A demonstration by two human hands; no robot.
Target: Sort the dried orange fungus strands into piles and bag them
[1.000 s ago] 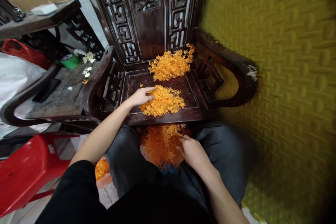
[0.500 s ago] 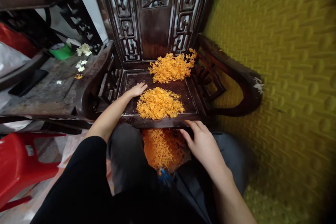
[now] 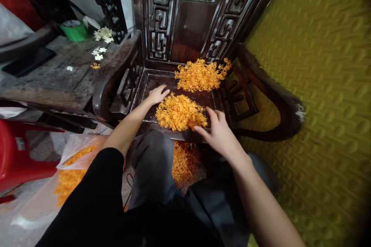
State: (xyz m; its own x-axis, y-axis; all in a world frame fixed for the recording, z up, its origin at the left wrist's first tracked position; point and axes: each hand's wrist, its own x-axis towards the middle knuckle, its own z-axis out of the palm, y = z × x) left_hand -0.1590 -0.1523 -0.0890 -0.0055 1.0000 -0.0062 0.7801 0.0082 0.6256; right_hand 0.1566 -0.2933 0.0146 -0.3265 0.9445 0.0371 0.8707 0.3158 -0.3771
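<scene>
On the dark wooden chair seat (image 3: 150, 81), a heap of small orange flowers (image 3: 181, 112) lies near the front edge. Against its left side rests my left hand (image 3: 158, 94), fingers stretched out and holding nothing. My right hand (image 3: 216, 127) is at the heap's right edge, thumb and fingers apart, with nothing in it. Behind sits a second heap of orange flowers (image 3: 201, 75), close to the chair back. Below the seat, between my knees, more orange blossoms (image 3: 182, 164) show; what holds them is partly hidden.
The carved armrests (image 3: 116, 73) flank the seat. On the left bench stand green tape (image 3: 74, 31), white flowers (image 3: 102, 34) and a dark flat object (image 3: 29, 61). A plastic bag of orange flowers (image 3: 72, 173) and a red stool (image 3: 26, 150) are at lower left. Yellow textured padding (image 3: 327, 85) lines the right.
My right hand has moved up from the seat's front edge to the right side of the front heap. The left hand stays beside it. The view has shifted, revealing the bag of flowers.
</scene>
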